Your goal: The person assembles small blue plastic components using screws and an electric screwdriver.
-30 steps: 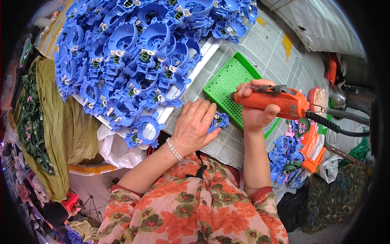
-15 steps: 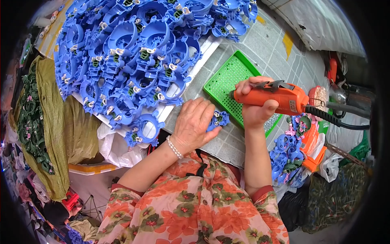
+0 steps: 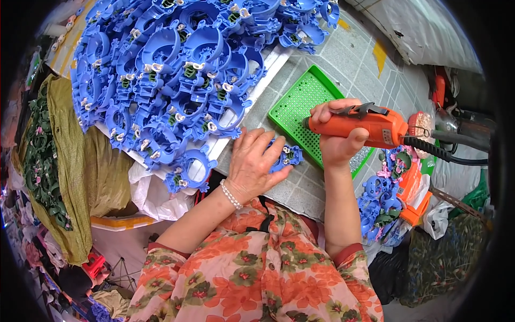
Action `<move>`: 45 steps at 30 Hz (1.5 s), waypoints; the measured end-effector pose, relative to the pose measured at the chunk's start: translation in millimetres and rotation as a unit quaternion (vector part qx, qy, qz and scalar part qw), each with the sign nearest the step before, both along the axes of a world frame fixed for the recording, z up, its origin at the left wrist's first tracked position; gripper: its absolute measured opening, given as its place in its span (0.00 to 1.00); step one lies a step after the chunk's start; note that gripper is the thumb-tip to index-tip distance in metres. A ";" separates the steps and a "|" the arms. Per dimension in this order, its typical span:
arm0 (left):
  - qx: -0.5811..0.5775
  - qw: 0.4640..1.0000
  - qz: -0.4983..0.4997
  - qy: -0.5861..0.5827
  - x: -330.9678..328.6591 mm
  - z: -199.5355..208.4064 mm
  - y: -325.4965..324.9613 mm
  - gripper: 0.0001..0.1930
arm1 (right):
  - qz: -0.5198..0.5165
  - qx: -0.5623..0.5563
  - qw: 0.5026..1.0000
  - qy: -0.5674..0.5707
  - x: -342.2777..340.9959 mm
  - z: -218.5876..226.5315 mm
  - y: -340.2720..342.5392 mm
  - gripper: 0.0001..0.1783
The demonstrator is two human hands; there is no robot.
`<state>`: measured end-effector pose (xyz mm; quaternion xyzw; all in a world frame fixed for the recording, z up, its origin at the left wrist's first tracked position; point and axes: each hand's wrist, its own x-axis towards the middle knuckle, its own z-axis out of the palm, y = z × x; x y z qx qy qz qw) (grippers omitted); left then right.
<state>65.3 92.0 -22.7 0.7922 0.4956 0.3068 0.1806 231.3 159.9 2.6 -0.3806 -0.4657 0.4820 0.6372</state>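
Observation:
My left hand, with a beaded bracelet at the wrist, rests low over the tiled surface. Its thumb and forefinger are around a small blue plastic part, partly hidden beneath the fingers. My right hand is wrapped around an orange power screwdriver, held up sideways with its dark tip toward the left and its black cord leading off right. Beneath the tool lies a green perforated tray, with small silvery pieces at its near right end.
A large heap of blue plastic parts fills the upper left, on a white board. At the right lie more blue and pink pieces and a pink-topped round container. An olive sack stands at the left, beside green pieces.
My left fingers have spread slightly apart over the blue part, showing more of it. The right hand and screwdriver have barely moved.

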 end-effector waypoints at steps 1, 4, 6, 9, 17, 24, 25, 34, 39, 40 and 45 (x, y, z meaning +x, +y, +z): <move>0.003 1.000 -0.003 -0.005 0.2 -2.4 -0.6 0.28 | 0.000 0.000 1.000 0.000 -0.3 0.1 -0.4 0.44; 0.011 1.000 -0.006 -0.019 -0.2 -5.2 0.0 0.28 | 0.000 0.000 1.000 0.000 -0.3 1.3 -0.5 0.44; 0.012 1.000 -0.008 -0.022 -0.4 -4.1 1.0 0.27 | -0.003 0.007 1.000 -0.009 0.9 2.2 -0.9 0.45; 0.012 0.999 -0.011 -0.030 0.4 -4.4 1.7 0.27 | -0.015 0.024 1.000 0.012 3.4 8.2 -3.2 0.45; 0.024 1.000 0.001 -0.008 0.6 -3.6 -0.2 0.27 | 0.075 0.080 0.991 0.079 8.8 34.1 -37.6 0.50; 0.021 0.999 -0.010 -0.040 1.1 -8.8 0.6 0.29 | 0.129 0.065 0.986 0.081 -1.7 33.8 -66.9 0.49; 0.018 0.999 -0.009 -0.042 0.8 -9.0 0.4 0.29 | 0.129 0.062 0.986 0.080 -3.3 31.4 -68.6 0.48; 0.012 0.999 -0.005 -0.049 0.6 -7.6 0.5 0.30 | 0.105 0.060 0.991 0.064 -8.9 17.1 -72.5 0.48; 0.010 0.999 0.001 -0.051 0.6 -7.2 0.1 0.29 | 0.101 0.048 0.993 0.044 -10.2 13.5 -72.6 0.49; 0.010 0.999 0.000 -0.051 0.6 -7.1 0.1 0.29 | 0.097 0.041 0.994 0.041 -10.7 13.2 -73.1 0.49; 0.010 0.999 0.004 -0.052 2.2 -11.1 -0.7 0.29 | 0.076 0.023 0.997 0.025 -14.5 15.6 -72.8 0.48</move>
